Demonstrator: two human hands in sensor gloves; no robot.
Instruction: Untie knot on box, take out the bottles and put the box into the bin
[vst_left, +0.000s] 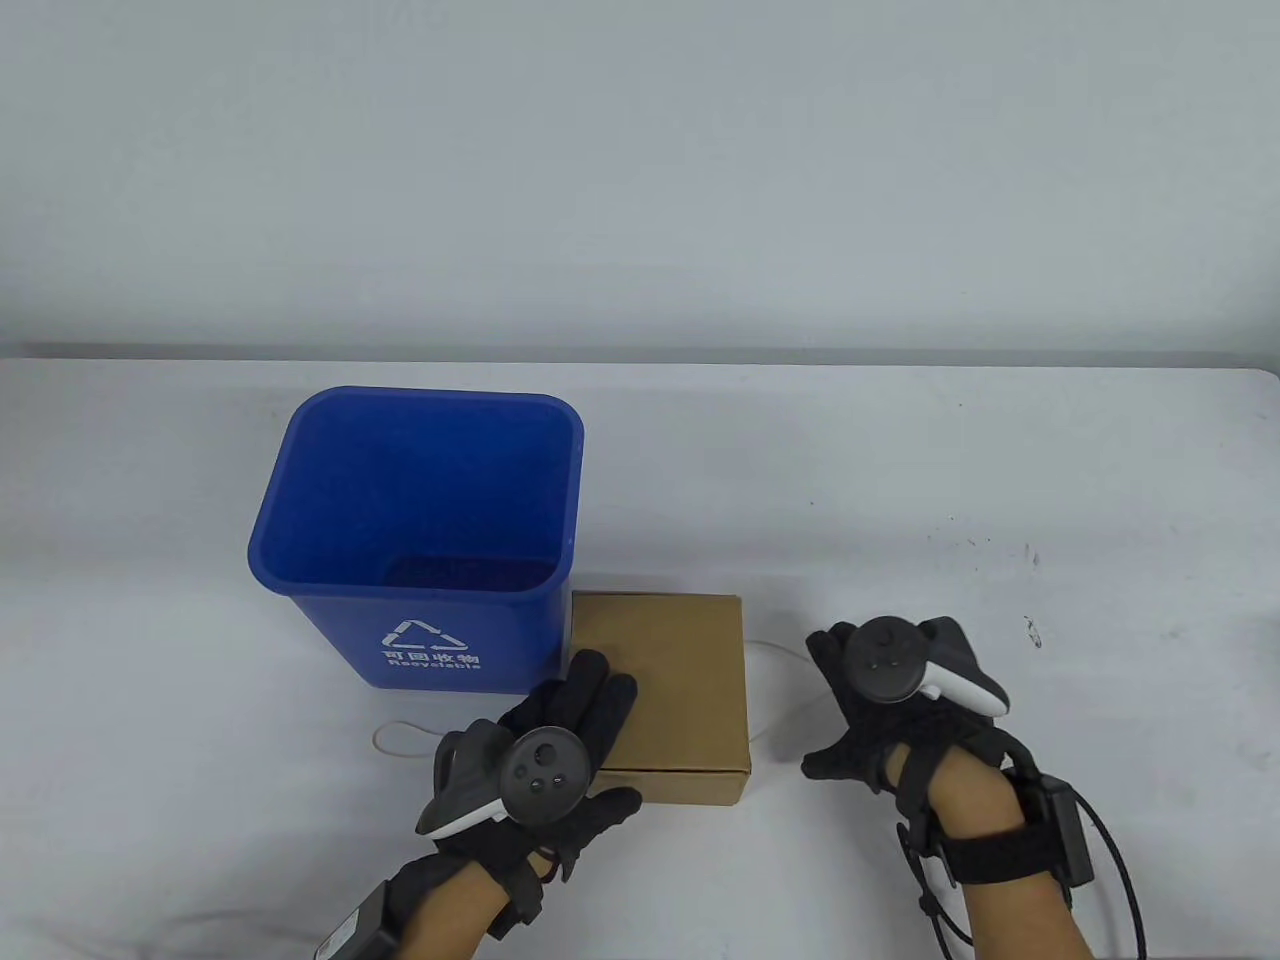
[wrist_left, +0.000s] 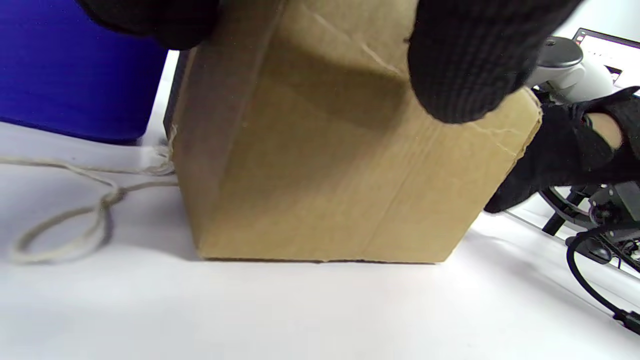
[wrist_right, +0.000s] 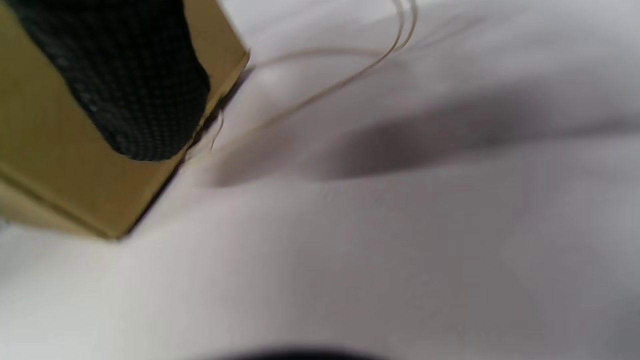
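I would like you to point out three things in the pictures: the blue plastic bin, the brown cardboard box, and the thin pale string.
Blue plastic bin (vst_left: 430, 655): table view, on its front wall near the white recycling symbol.
Brown cardboard box (vst_left: 675, 680): table view, on its closed top face.
Thin pale string (wrist_left: 107, 197): left wrist view, on the knot above the loop.

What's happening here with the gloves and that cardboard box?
A person in black sensor gloves is working on a closed cardboard box that sits on a white table beside a blue recycling bin. The left hand rests on the box's top with fingers straight. The right hand is just right of the box, where the string trails out. String also lies loose on the left. No bottles are out.
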